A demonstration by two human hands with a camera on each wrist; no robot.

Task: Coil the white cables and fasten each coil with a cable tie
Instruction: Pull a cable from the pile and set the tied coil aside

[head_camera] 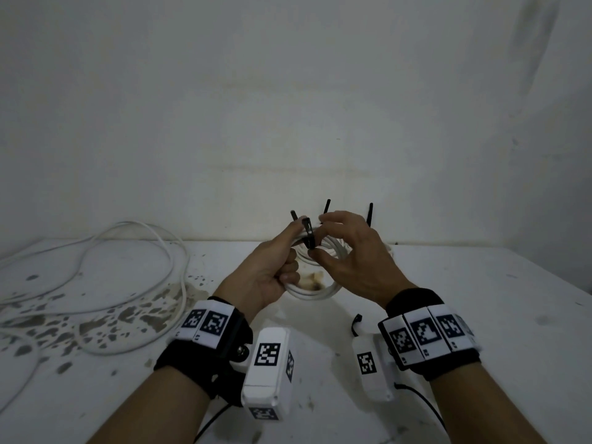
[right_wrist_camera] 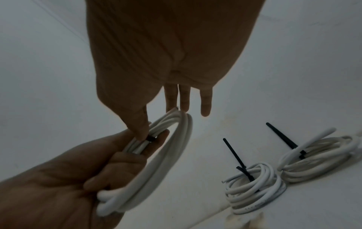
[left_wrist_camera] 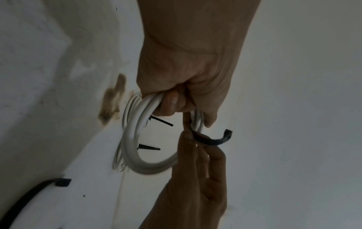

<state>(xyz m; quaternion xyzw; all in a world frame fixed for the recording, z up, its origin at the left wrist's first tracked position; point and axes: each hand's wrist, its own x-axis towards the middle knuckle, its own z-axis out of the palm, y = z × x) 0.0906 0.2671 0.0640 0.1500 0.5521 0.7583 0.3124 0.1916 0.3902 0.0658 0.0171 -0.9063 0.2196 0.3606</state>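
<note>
My left hand [head_camera: 272, 270] grips a white cable coil [head_camera: 315, 291] and holds it above the table. A black cable tie [head_camera: 309, 233] wraps over the top of the coil's bundle. My right hand [head_camera: 323, 251] pinches this tie between thumb and forefinger, its other fingers held straight. In the left wrist view the tie [left_wrist_camera: 211, 141] curves out past the coil [left_wrist_camera: 135, 139] with its free end up. In the right wrist view the thumb [right_wrist_camera: 141, 130] presses the tie [right_wrist_camera: 151, 138] against the coil [right_wrist_camera: 156, 162].
Two tied coils [right_wrist_camera: 254, 186] [right_wrist_camera: 323, 155] lie on the table by the wall, their black tie tails [head_camera: 326, 208] sticking up. A long loose white cable [head_camera: 129, 223] sprawls over the stained left side. A spare black tie [left_wrist_camera: 39, 187] lies near my right wrist.
</note>
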